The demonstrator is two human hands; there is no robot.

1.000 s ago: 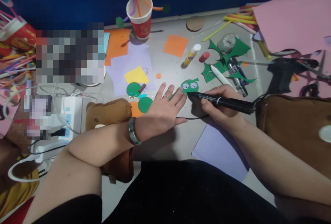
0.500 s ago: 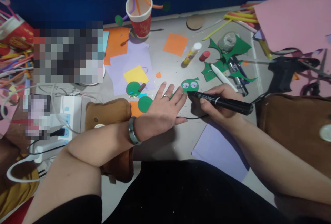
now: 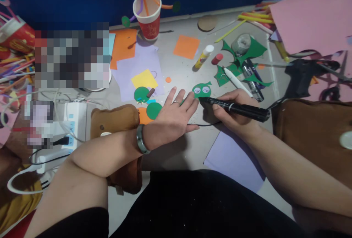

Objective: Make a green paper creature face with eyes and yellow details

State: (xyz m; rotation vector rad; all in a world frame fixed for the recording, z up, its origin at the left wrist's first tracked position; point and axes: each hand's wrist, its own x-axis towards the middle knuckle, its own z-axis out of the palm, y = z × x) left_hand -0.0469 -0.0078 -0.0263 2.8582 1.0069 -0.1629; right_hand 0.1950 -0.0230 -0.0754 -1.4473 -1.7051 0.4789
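Note:
A green paper cutout (image 3: 201,90) with two drawn eyes lies flat on the table. My left hand (image 3: 177,111), with a ring and a bracelet, rests palm down with fingers spread, its fingertips at the cutout's left edge. In my right hand (image 3: 235,104) is a black marker (image 3: 239,110), its tip at the cutout's lower edge; whether it touches is too small to tell. Green paper circles (image 3: 154,111) lie left of my left hand, one partly covered by it. Beyond my right hand lies an uncapped white marker (image 3: 237,81).
A yellow glue stick (image 3: 203,58), a red cap (image 3: 217,59) and green paper scraps (image 3: 254,53) are at the back. A red paper cup (image 3: 147,16) holds pipe cleaners. A black glue gun (image 3: 299,75) lies right, a power strip (image 3: 77,121) left. Purple paper (image 3: 233,159) sits near my lap.

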